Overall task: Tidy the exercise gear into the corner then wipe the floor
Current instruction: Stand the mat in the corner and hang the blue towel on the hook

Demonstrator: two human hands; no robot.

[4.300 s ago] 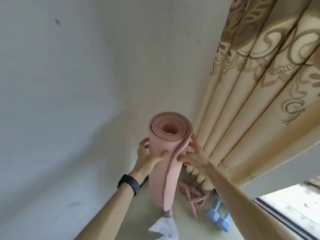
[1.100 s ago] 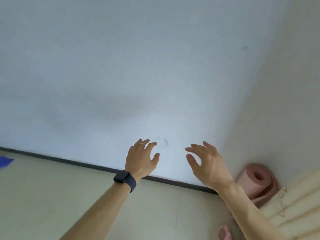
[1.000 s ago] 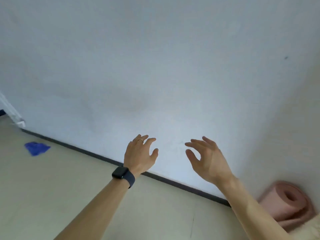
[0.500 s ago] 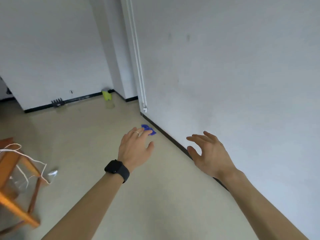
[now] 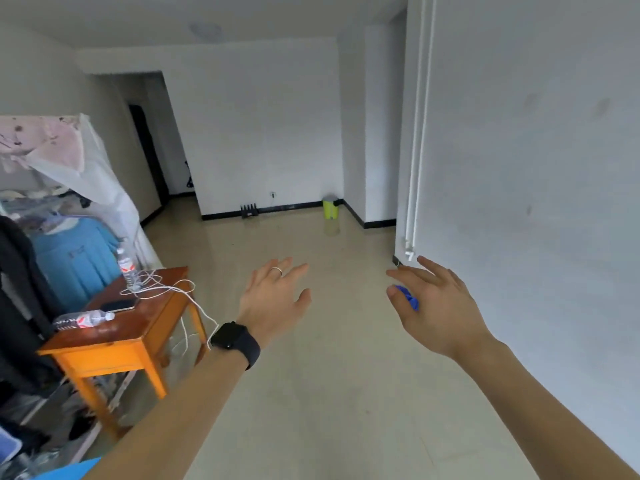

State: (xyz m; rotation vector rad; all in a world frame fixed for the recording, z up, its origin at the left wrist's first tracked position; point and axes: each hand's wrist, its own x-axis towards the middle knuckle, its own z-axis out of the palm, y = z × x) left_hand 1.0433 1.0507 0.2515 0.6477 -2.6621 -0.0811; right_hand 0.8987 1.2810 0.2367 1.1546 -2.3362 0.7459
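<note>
Head view, taken along a room. We hold both arms out over the pale floor [image 5: 329, 393]. The left hand [image 5: 273, 299], at 6 o'clock from the centre of the view, has its back to us. Its fingers are straight and slightly spread and grip nothing. It bears a ring [image 5: 276, 270] on one finger and a black watch [image 5: 235, 342] at the wrist. The right hand [image 5: 440, 306], at 4 o'clock, is likewise empty, with loosely bent fingers and the thumb held apart.

The blue cloth [image 5: 408, 297] shows in the gap between that thumb and the fingers. We judge that it lies beyond the hand, on the floor at the foot of the wall [image 5: 536, 202] that fills the view at 3 o'clock. Most of it is hidden by the palm.

A white pipe [image 5: 417, 133] runs down this wall at 1 o'clock. At 12 o'clock a green bin [image 5: 330, 207] stands by the far wall, with a black power strip [image 5: 249, 211] at its 9 o'clock.

At 8 o'clock stands a wooden table [image 5: 114, 341]. It carries one upright bottle [image 5: 126, 268], one lying bottle [image 5: 83, 319], a phone [image 5: 119, 305] and a white cable [image 5: 166, 289] that trails off its edge. A covered clothes rack [image 5: 79, 174] occupies 9 o'clock.
</note>
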